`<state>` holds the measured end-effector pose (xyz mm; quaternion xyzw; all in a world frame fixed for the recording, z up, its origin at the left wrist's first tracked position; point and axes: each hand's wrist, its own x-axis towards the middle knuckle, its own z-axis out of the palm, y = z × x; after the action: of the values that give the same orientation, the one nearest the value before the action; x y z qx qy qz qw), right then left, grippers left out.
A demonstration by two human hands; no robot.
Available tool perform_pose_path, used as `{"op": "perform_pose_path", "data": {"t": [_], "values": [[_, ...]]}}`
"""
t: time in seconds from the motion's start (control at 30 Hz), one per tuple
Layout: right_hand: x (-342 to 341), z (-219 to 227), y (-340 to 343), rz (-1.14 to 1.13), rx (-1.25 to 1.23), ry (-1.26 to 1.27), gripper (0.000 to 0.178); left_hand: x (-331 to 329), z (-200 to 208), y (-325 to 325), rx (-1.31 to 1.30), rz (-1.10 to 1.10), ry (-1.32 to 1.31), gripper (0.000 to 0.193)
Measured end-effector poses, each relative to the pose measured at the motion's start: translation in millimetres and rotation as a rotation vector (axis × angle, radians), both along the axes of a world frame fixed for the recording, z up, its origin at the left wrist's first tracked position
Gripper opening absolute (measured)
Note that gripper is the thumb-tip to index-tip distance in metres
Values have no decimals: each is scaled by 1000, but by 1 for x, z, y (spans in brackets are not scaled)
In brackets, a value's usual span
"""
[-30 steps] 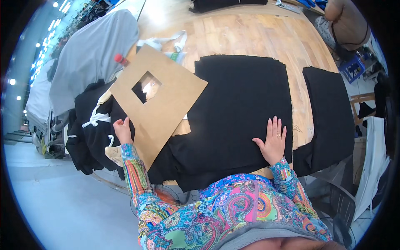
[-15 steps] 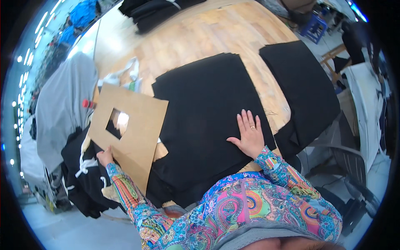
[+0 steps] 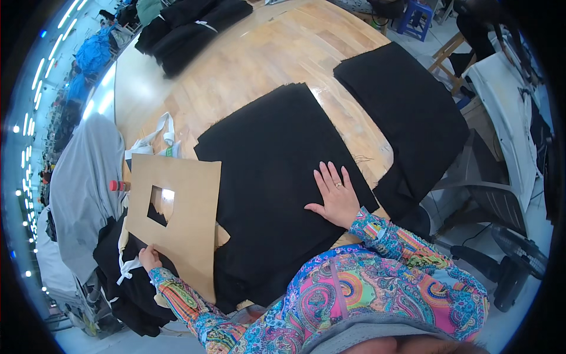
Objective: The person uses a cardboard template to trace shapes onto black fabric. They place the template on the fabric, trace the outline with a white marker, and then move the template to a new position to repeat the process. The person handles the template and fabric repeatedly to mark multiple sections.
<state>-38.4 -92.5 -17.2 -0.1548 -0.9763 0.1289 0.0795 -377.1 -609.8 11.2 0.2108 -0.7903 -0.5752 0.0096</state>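
A tan cardboard sheet with a four-sided hole cut through it lies at the left. My left hand pinches its near left edge between thumb and fingers. The sheet's right side overlaps the black fabric panel spread in the middle of the wooden table. On the right part of that panel, my right hand rests palm down, flat, with its fingers stretched and thumb apart. Wood and some black cloth show through the hole.
A second black fabric stack lies at the right edge. Black bundles sit at the far left, white strips beyond the cardboard. Grey cloth drapes left of the table. A dark chair and a fan stand right.
The whole view has shifted and turned slightly, so the table's things sit at a different angle. Both hands keep their places on the cardboard and the fabric.
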Motion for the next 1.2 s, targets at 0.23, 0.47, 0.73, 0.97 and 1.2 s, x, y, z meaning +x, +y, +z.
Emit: {"op": "perform_pose_path", "data": {"t": [0.23, 0.47, 0.73, 0.97, 1.2], "values": [[10, 3, -9, 60, -85, -16, 79, 28, 41, 54, 97, -104, 543, 15], [42, 12, -22, 395, -251, -54, 69, 70, 144, 106, -246, -16, 935, 13], [57, 13, -8, 409, -577, 75, 50, 120, 211, 141, 44, -54, 1075, 11], [41, 22, 12, -188, -1771, 338, 45, 117, 135, 182, 191, -191, 688, 10], [42, 34, 33, -334, -1977, 393, 45, 132, 31, 240, 240, -319, 358, 17]]}}
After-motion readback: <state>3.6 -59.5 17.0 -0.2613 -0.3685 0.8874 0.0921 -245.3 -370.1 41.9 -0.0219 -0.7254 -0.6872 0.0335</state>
